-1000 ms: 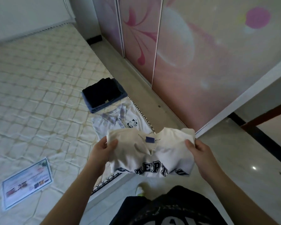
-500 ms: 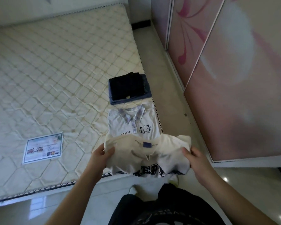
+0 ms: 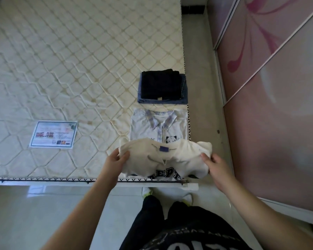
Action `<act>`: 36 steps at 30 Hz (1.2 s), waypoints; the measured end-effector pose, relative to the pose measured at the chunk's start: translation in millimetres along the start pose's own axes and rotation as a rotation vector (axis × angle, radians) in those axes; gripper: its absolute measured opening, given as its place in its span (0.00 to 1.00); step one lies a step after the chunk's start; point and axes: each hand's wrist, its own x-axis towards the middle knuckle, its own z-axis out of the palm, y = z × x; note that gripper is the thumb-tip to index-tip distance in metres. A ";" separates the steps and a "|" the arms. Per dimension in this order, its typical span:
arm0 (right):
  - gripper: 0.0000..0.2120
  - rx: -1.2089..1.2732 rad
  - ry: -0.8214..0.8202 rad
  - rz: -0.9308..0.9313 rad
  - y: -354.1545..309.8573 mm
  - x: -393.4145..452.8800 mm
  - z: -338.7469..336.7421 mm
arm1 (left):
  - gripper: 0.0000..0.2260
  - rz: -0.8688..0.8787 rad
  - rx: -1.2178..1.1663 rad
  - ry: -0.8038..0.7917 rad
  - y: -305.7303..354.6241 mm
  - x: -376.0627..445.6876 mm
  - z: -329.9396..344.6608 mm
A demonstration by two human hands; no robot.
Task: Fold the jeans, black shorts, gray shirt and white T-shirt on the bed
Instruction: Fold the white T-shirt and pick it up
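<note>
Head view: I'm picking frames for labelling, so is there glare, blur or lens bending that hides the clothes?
Head view: sharp on the white T-shirt and gray shirt; wide-angle bending curves the bed edge; soft glare only on the floor; black shorts lose fold detail in dimness.

We stand in a home bedroom: a bare quilted mattress point(image 3: 65, 65), a flower-printed sliding wardrobe point(image 3: 271, 109) beside it, and glossy tiled floor point(image 3: 43, 210).
</note>
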 end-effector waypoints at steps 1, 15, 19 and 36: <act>0.09 -0.003 0.009 -0.001 0.4 3.2 4.3 | 0.10 -0.011 0.007 -0.004 0.6 6.6 -3.1; 0.04 -0.059 0.054 -0.003 17.8 93.8 43.1 | 0.06 -0.069 0.160 -0.032 0.5 108.1 -21.1; 0.05 -0.057 0.032 0.008 24.5 135.5 43.9 | 0.07 -0.073 0.229 -0.016 -8.1 137.9 -16.5; 0.11 -0.117 -0.108 -0.066 15.3 313.6 35.4 | 0.12 0.096 0.435 0.051 -1.0 310.5 7.1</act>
